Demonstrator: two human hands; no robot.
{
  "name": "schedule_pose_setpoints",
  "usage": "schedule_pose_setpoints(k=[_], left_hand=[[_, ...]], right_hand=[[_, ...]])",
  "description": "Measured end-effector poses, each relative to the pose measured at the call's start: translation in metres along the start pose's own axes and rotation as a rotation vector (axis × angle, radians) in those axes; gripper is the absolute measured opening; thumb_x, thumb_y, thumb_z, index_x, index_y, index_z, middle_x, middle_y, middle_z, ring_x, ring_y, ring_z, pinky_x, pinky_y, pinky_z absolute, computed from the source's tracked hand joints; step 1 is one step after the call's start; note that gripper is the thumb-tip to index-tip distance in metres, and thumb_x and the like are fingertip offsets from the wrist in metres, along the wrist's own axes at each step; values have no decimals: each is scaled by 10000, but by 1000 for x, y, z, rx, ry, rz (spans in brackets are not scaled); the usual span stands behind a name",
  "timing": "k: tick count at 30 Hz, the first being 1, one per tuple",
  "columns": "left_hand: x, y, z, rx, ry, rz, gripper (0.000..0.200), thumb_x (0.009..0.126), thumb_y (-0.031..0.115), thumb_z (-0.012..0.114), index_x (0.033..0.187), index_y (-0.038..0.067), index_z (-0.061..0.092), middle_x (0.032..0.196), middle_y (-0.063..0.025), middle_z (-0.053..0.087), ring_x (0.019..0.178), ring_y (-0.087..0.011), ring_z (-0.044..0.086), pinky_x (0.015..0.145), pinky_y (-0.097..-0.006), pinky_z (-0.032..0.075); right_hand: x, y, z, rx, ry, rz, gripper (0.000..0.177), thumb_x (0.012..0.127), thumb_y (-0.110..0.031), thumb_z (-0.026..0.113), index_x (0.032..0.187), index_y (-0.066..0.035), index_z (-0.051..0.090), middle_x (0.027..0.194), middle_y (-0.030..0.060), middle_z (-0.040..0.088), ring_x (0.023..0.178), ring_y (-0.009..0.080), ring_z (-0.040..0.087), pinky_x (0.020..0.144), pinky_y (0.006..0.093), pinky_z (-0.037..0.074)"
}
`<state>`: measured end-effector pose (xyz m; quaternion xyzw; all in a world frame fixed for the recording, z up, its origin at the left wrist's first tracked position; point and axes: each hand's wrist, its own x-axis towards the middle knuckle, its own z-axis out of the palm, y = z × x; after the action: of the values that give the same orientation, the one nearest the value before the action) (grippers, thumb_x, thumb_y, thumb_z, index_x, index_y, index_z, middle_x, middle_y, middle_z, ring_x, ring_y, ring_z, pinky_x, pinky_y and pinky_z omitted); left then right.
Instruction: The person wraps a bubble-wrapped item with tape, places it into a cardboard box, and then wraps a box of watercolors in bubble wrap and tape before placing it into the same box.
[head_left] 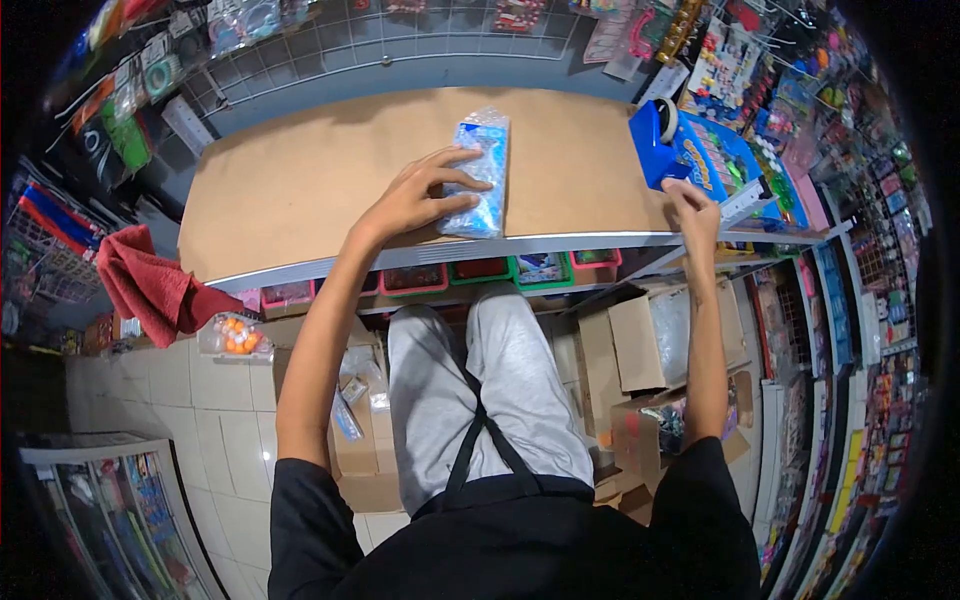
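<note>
On the brown shelf top lies a blue packet in clear, crinkled plastic wrap. My left hand rests over its left side, with the fingers spread and lying across it. Further right, my right hand is closed in a pinch at the front end of a blue tape dispenser. A roll of tape sits in the dispenser. Whatever is between the pinching fingertips is too small to make out.
Behind the dispenser stands a blue display box of packaged goods. A red cloth hangs at the shelf's left end. Colored trays sit under the front edge. Open cardboard boxes stand on the floor, and hanging goods surround the shelf.
</note>
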<state>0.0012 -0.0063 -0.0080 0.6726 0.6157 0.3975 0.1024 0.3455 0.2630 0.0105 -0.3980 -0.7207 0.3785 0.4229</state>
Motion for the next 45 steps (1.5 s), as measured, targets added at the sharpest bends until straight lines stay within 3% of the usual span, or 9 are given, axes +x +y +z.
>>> schedule_pose_setpoints(k=[5, 8, 10, 20, 23, 28, 32, 40, 45], left_hand=[[0, -2, 1, -3, -3, 8, 274, 891, 312, 736, 1134, 198, 789, 1482, -91, 561, 1392, -340, 489, 1161, -437, 381], [0, -2, 1, 36, 3, 21, 280, 897, 315, 731, 1142, 193, 785, 1477, -94, 566, 1391, -352, 489, 1156, -441, 386], [1, -2, 0, 2, -24, 0, 267, 904, 280, 731, 1134, 150, 775, 1503, -93, 542, 1427, -343, 447, 1183, -448, 344], [0, -8, 5, -2, -3, 27, 252, 944, 289, 690, 1121, 124, 760, 1502, -108, 542, 1431, -372, 435, 1175, -460, 349], [0, -9, 8, 34, 46, 74, 264, 946, 340, 668, 1124, 170, 762, 1461, -121, 576, 1360, -396, 508, 1123, -469, 412], [0, -11, 8, 30, 52, 82, 259, 955, 345, 657, 1136, 190, 757, 1459, -108, 576, 1351, -372, 516, 1123, -462, 411], [0, -11, 10, -7, 48, 69, 243, 965, 344, 646, 1130, 204, 758, 1467, -87, 569, 1357, -351, 512, 1127, -454, 406], [-1, -14, 9, 19, -8, 62, 258, 985, 251, 606, 1192, 151, 724, 1522, -103, 518, 1436, -356, 424, 1191, -469, 319], [-3, -15, 6, 36, -47, 57, 303, 959, 267, 615, 1230, 158, 695, 1562, -98, 472, 1479, -346, 362, 1212, -484, 266]], right_hand=[[-67, -74, 76, 437, -494, 295, 375, 952, -244, 723, 1240, -4, 711, 854, -69, 637, 661, 9, 459, 541, 166, 315], [-83, -102, 115, 501, -676, 413, 350, 949, -253, 738, 1190, 0, 724, 692, -103, 472, 591, -17, 398, 480, 165, 269], [-90, -109, 138, 507, -714, 392, 335, 935, -254, 756, 1154, -1, 737, 682, -97, 498, 564, -14, 404, 471, 162, 269], [-106, -104, 169, 427, -569, 369, 281, 905, -224, 790, 1092, -15, 767, 655, -73, 545, 530, 4, 472, 453, 165, 298], [-111, -104, 173, 401, -517, 350, 290, 911, -218, 785, 1118, -16, 761, 652, -74, 545, 517, 0, 460, 445, 161, 287], [-112, -110, 171, 426, -520, 406, 296, 898, -207, 801, 1100, 7, 765, 656, -61, 558, 515, 18, 439, 465, 180, 320], [-116, -104, 180, 337, -449, 248, 266, 891, -197, 804, 1063, 4, 779, 608, -70, 535, 492, 22, 425, 457, 203, 314], [-119, -89, 188, 184, -319, 32, 221, 870, -194, 818, 994, -12, 800, 566, -80, 498, 486, 20, 429, 453, 235, 302], [-122, -99, 186, 206, -315, 51, 215, 869, -184, 816, 996, -12, 793, 570, -83, 491, 487, 21, 426, 450, 236, 310]])
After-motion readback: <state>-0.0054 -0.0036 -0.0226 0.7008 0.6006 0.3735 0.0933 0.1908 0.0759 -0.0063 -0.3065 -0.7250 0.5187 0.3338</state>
